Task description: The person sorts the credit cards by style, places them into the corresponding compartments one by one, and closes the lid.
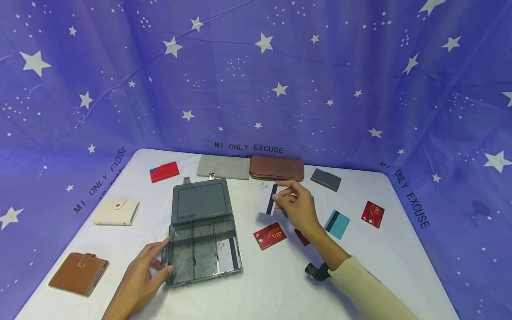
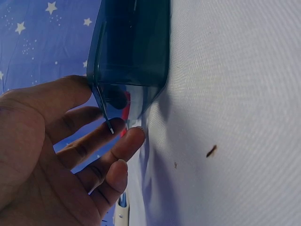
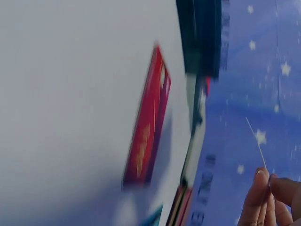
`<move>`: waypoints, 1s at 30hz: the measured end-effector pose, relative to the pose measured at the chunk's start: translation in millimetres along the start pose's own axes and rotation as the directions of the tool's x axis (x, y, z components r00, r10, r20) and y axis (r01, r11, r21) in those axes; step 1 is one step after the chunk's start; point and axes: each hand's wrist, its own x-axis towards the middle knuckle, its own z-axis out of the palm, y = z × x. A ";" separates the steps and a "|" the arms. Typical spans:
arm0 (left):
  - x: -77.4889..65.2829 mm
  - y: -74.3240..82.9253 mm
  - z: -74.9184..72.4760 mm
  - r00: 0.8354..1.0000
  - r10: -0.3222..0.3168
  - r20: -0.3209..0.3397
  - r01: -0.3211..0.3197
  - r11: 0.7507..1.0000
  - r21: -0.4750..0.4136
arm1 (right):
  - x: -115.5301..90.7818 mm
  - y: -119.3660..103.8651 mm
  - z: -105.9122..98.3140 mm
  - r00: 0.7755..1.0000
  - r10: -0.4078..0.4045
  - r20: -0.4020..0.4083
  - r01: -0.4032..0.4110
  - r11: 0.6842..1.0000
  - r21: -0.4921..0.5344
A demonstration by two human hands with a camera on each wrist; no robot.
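Observation:
My right hand (image 1: 298,206) pinches a white card with a black stripe (image 1: 266,198) between thumb and fingertips, raised over the table. The card shows edge-on as a thin line in the right wrist view. My left hand (image 1: 142,271) holds the left side of a smoky grey plastic box (image 1: 206,278), thumb near its front corner, fingers along its side. The box's lid (image 1: 204,200) is swung back. Inside are several compartments, and a similar white striped card (image 1: 228,254) lies in the front right one. A red VIP card (image 1: 270,236) lies right of the box.
A blue card (image 1: 337,224), another red VIP card (image 1: 373,214) and a partly hidden red card (image 1: 302,237) lie to the right. Wallets line the back: red (image 1: 165,172), grey (image 1: 223,167), brown (image 1: 277,168), dark (image 1: 326,179). Cream (image 1: 117,212) and tan (image 1: 78,273) wallets lie left.

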 end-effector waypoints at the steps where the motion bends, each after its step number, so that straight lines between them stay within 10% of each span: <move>1: -0.1 -0.2 0.0 1.000 -0.001 0.000 0.001 1.000 0.001 | -3.9 -5.7 5.5 1.000 0.007 0.023 -0.007 1.000 0.004; 10: -0.4 -0.7 -1.1 0.999 -0.033 0.026 0.033 0.999 0.001 | -29.5 -4.6 56.1 0.975 0.010 0.224 -0.034 0.994 0.104; 19: -0.2 0.1 -1.0 0.999 -0.038 0.036 0.038 0.999 -0.013 | -50.6 -5.7 94.8 0.937 -0.107 0.331 0.166 0.974 -0.154; 22: -0.1 0.5 -0.8 0.999 -0.029 0.031 0.029 1.000 -0.007 | -54.8 -6.2 100.6 0.934 -0.173 0.312 0.276 0.905 -0.324; 30: -0.3 -0.3 -0.5 1.000 -0.007 0.011 0.007 1.000 -0.004 | -59.8 -12.9 99.7 0.885 -0.289 0.366 0.466 0.583 -0.666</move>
